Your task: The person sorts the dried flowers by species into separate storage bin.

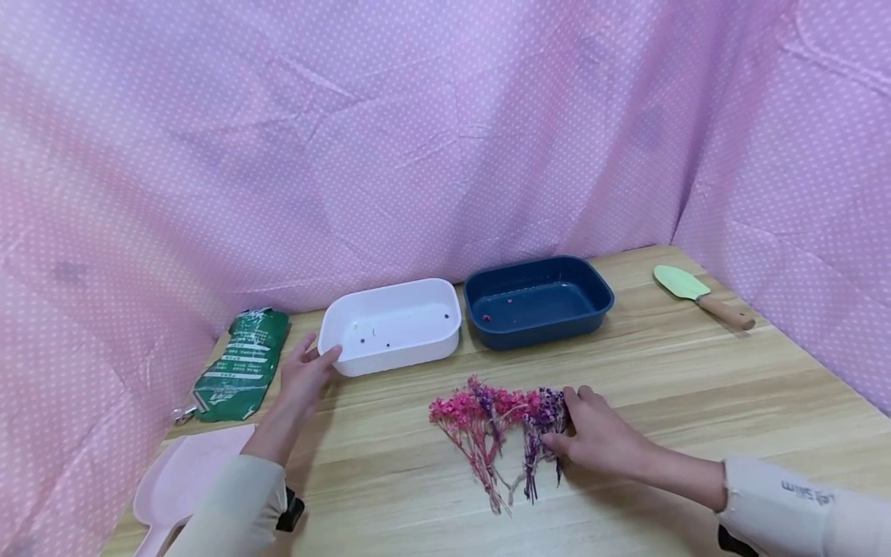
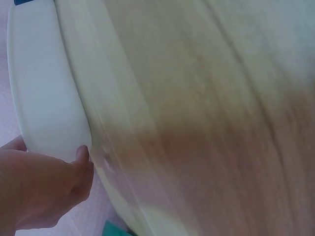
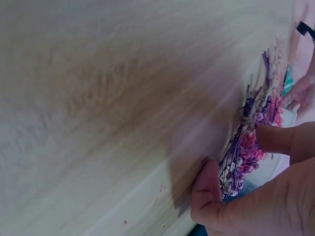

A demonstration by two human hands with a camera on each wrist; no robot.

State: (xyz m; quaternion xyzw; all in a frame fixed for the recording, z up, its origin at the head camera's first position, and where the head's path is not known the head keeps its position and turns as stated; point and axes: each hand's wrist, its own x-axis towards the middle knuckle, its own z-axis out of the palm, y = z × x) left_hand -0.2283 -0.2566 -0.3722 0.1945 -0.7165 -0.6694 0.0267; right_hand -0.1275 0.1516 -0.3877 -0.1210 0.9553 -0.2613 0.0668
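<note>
Pink dotted cloth (image 1: 348, 155) was hung behind and along both sides of a wood-grain table (image 1: 390, 449). Pink flower bunch (image 1: 459, 408) and purple flower bunch (image 1: 545, 414) were laid on the table, heads touching, stems pointed toward the near side. Purple flower bunch was held between thumb and fingers of the right hand (image 1: 602, 441); firmness of the pinch could not be told. White tray (image 1: 400, 358) was gripped at its left end by the left hand (image 1: 306, 375), thumb at the front corner. Navy tray (image 1: 539, 334) was set just beside it; specks (image 1: 363, 341) were seen in both.

Step in hand was judged to be the taking up of the purple flower bunch while the white tray was steadied. For the next move, a secure hold on the stems and a gentle lift seemed called for, so that heads would not be snagged on the pink flower bunch or shed.

Bare board was seen between bunches and trays, and rightward to the trowel (image 1: 706, 302), placed near the right edge. Both trays were set close to the cloth, so rear room was judged tight. Left side was crowded by a green packet (image 1: 240, 367) and a pink handled pan (image 1: 188, 472).
</note>
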